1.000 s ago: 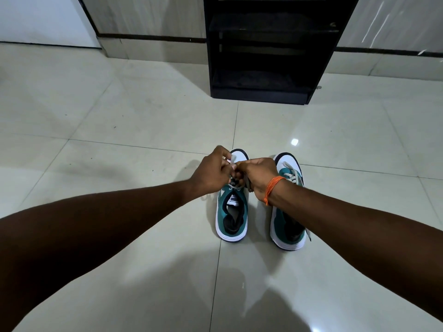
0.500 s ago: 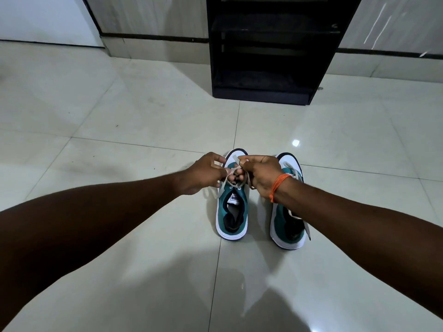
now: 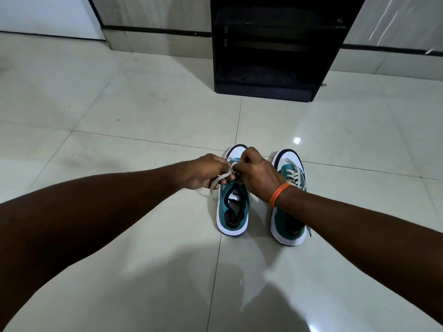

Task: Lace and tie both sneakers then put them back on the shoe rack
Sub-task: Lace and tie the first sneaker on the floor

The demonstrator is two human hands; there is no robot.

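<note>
Knot-tying under way on left sneaker (image 3: 235, 196), mid-floor, well short of shoe rack (image 3: 268, 56). Left hand (image 3: 203, 172), right hand (image 3: 256, 173): each grip pinching white lace (image 3: 219, 177). Right sneaker (image 3: 285, 170) just beside, laced; bow unclear. Next, likely: draw loops snug.

Left hand (image 3: 205, 172), right hand (image 3: 258, 174), apparently pinching lace (image 3: 218, 180)
</note>
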